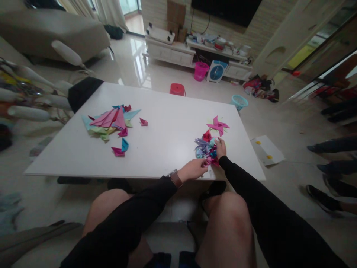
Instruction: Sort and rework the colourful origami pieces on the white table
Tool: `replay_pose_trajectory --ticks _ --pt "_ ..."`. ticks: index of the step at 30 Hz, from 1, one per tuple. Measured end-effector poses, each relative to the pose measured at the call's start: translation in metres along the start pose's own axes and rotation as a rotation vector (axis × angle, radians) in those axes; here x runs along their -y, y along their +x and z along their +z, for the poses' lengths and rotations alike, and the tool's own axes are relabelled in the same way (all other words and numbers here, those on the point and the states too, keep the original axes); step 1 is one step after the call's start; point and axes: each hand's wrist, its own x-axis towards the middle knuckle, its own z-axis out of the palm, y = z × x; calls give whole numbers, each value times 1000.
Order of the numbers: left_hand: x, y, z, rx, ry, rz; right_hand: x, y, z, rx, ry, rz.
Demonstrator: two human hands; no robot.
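Note:
At the near right of the white table lies a heap of folded paper pieces [202, 146], in purple, light blue, red, dark blue and pink. My left hand [195, 168], with a brown-strapped watch at the wrist, is closed at the heap's near edge, its fingertips pinching a pink folded paper [211, 161]. Coming from the right, my right hand [221, 148] curls its fingers over a light blue folded paper [212, 142] on top of the heap. Just beyond sits a pink paper pinwheel [218, 125] over a pale green one.
On the table's [164, 134] left lies a pile of paper planes and other folded pieces [110, 121]. Small paper boats [118, 151] lie near it. Past the far edge stand a red stool [177, 89] and a blue basket [239, 101]. Other people's legs [334, 146] show at right.

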Motion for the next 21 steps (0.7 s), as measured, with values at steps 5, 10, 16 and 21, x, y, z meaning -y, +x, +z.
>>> replay_pose_trajectory --ticks 5,10,16,21 --pt "4 -21 -39 -331 35 -5 78 -10 128 163 24 -43" --pt "4 -45 -86 -664 44 47 169 -39 253 364 22 -104" --pt "16 -56 -129 -828 -58 65 257 -101 364 542 2 -159" --pt "18 -63 -146 -898 -89 112 310 -135 394 669 4 -358"
